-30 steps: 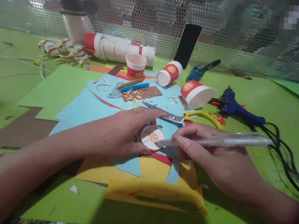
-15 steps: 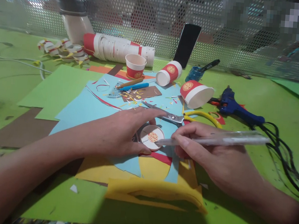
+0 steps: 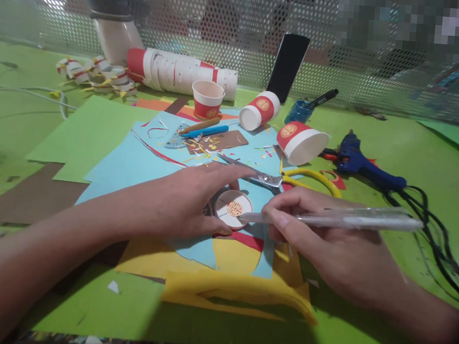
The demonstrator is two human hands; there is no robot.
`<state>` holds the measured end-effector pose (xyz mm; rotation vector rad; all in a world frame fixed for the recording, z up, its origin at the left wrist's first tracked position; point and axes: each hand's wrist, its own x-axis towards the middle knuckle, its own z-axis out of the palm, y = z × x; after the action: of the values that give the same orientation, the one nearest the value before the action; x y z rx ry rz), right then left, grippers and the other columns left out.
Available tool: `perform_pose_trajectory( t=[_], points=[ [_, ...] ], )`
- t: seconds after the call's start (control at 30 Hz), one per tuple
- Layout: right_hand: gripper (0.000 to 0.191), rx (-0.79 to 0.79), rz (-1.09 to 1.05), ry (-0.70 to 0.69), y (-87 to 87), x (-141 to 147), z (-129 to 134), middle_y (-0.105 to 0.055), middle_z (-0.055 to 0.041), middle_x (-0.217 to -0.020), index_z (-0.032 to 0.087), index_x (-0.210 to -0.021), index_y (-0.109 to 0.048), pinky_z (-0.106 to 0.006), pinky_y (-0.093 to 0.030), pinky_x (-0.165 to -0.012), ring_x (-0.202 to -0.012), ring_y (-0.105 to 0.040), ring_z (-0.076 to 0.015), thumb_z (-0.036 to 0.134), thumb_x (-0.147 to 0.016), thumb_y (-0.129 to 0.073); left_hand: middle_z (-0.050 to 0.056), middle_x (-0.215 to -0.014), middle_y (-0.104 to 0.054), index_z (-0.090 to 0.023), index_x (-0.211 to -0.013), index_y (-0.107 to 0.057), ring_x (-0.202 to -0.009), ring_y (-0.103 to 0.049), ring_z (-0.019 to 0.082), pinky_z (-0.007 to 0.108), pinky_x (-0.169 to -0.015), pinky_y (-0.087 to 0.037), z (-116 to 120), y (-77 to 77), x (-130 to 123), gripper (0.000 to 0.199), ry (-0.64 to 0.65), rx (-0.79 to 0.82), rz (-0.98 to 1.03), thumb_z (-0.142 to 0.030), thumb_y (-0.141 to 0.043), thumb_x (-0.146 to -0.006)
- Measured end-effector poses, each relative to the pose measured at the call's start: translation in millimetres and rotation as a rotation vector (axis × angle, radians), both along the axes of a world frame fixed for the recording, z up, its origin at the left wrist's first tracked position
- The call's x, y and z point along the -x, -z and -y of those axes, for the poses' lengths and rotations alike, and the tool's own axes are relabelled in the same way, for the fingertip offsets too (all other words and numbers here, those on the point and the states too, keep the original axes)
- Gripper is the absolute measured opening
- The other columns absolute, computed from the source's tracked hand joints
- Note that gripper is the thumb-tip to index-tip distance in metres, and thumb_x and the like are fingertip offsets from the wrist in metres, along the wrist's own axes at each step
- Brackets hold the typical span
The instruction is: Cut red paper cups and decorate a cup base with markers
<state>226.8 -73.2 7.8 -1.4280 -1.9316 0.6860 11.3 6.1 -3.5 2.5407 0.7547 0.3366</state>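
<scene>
My left hand (image 3: 195, 197) curves around a small round white paper disc (image 3: 226, 219), thumb at its near edge and fingers at the far side. The disc has a raised rim and an orange emblem in its middle, with thin dark lines beside it. In my right hand (image 3: 323, 243) a clear-barrelled pen (image 3: 369, 220) is pinched between thumb and fingers. Its tip meets the disc's face at the emblem's lower right edge. Just beyond both hands lie scissors (image 3: 266, 180) with yellow handles, blades pointing left. Light-blue paper (image 3: 122, 163) lies under the left hand.
Red-and-white paper cups (image 3: 208, 100) stand and lie farther back, beside a long cup stack (image 3: 181, 74). A blue glue gun (image 3: 367, 167) with a black cord is at right. A phone (image 3: 288, 68) leans on the mesh screen. Yellow paper (image 3: 239, 294) lies in front.
The pen's rear end has swung slightly to the right while its tip stays near the emblem. Otherwise the hands and disc hold nearly the same position.
</scene>
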Motion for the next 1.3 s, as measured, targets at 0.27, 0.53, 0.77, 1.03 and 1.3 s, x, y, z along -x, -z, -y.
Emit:
perform_pose_trajectory(
  t=[0.27, 0.53, 0.77, 1.03, 1.3],
  points=[
    [0.015, 0.009, 0.001, -0.019, -0.4, 0.2, 1.7, -0.068, 0.0024, -0.067, 0.024, -0.076, -0.066, -0.026, -0.044, -0.051, -0.059, -0.059, -0.0134, 0.027, -0.089, -0.059, 0.006, -0.133, -0.061, -0.029, -0.142, -0.040, -0.118, -0.059, 0.025, 0.034, -0.093, -0.048, -0.6, 0.9, 0.2, 0.069, 0.000, 0.009, 0.007, -0.040, -0.069, -0.080],
    [0.022, 0.083, -0.299, 0.207, -4.7, -6.6, 0.5, -0.066, -0.0010, -0.067, 0.025, -0.079, -0.067, -0.030, -0.048, -0.052, -0.062, -0.061, -0.0174, 0.042, -0.092, -0.060, 0.008, -0.134, -0.060, -0.025, -0.143, -0.041, -0.116, -0.059, 0.027, 0.036, -0.092, -0.049, -0.3, 0.5, 1.0, 0.072, -0.017, 0.047, 0.008, -0.039, -0.071, -0.078],
    [0.018, 0.172, -0.218, 0.112, -1.6, -8.3, -3.5, -0.065, 0.0023, -0.063, 0.022, -0.081, -0.067, -0.021, -0.046, -0.050, -0.055, -0.057, -0.0106, 0.034, -0.092, -0.060, 0.006, -0.132, -0.062, -0.027, -0.143, -0.040, -0.114, -0.061, 0.025, 0.034, -0.092, -0.049, -0.3, 0.9, 1.7, 0.071, -0.002, 0.030, 0.006, -0.038, -0.069, -0.080],
    [0.019, 0.257, -0.247, 0.006, -0.3, -7.3, -5.4, -0.065, 0.0025, -0.067, 0.021, -0.082, -0.067, -0.018, -0.047, -0.055, -0.060, -0.060, -0.0093, 0.032, -0.094, -0.057, 0.005, -0.136, -0.059, -0.028, -0.141, -0.042, -0.119, -0.059, 0.024, 0.034, -0.096, -0.048, -0.9, 2.5, 1.5, 0.068, 0.001, 0.025, 0.025, -0.036, -0.071, -0.079],
    [0.019, 0.221, -0.175, 0.011, -0.7, -4.8, -4.4, -0.064, 0.0020, -0.065, 0.021, -0.078, -0.065, -0.022, -0.047, -0.055, -0.058, -0.058, -0.0109, 0.029, -0.093, -0.055, 0.005, -0.138, -0.058, -0.029, -0.140, -0.044, -0.122, -0.057, 0.024, 0.035, -0.099, -0.046, -1.3, 2.3, 1.8, 0.065, 0.032, 0.020, 0.060, -0.035, -0.071, -0.080]
  ],
)
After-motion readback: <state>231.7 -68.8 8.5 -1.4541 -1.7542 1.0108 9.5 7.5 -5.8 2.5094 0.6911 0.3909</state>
